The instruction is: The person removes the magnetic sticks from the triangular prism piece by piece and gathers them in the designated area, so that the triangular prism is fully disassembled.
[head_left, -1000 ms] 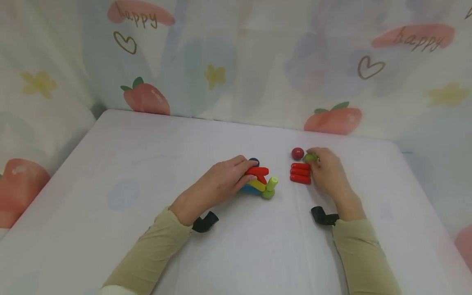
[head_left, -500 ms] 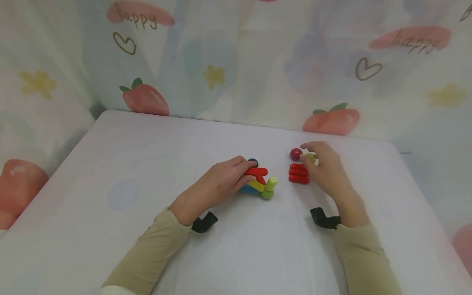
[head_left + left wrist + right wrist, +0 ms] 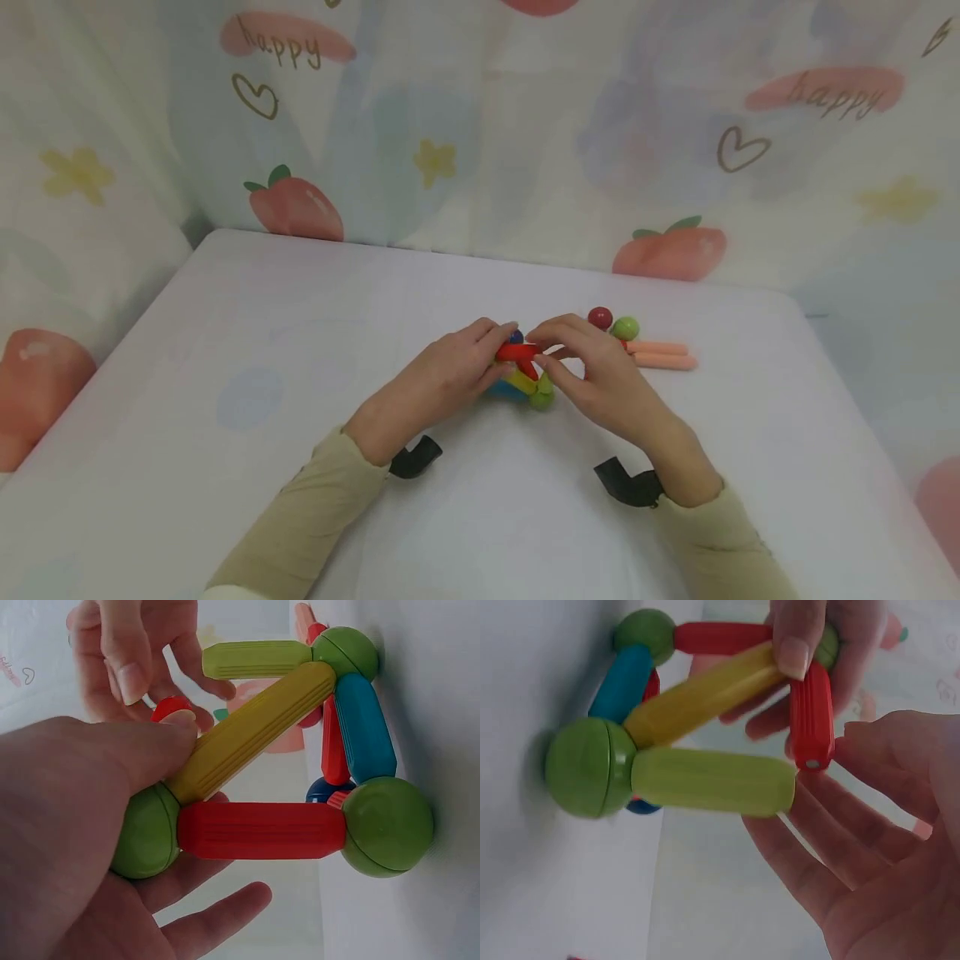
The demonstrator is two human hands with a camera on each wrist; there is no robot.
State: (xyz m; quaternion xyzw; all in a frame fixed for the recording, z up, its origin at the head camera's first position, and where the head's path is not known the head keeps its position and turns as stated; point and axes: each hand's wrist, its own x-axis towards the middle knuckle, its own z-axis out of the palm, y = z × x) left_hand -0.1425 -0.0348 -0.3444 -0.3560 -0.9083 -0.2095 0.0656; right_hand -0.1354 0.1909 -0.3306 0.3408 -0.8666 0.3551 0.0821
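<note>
Between my hands stands a frame of toy building sticks and balls. My left hand (image 3: 450, 367) pinches its raised top corner, at a green ball (image 3: 146, 832) and the near end of a red stick (image 3: 811, 720). From that corner a yellow stick (image 3: 251, 731) slopes down to a lower green ball (image 3: 589, 766), which also joins a blue stick (image 3: 365, 727) and an upright yellow-green stick (image 3: 712, 780). My right hand (image 3: 607, 383) has its fingers spread loosely around the red stick's free end, fingertips right at it. A dark blue ball (image 3: 516, 337) shows behind.
Right of the frame, a red ball (image 3: 600, 317) and a loose green ball (image 3: 626, 327) lie on the white table (image 3: 300, 333). Pale orange sticks (image 3: 663, 362) lie below them; red sticks there are mostly hidden by my right hand. A patterned cloth (image 3: 495, 167) hangs behind.
My right hand has let go of the loose green ball, leaving it beside the red one, and moved left to the frame. It uncovers the pale orange sticks. The left hand keeps its hold.
</note>
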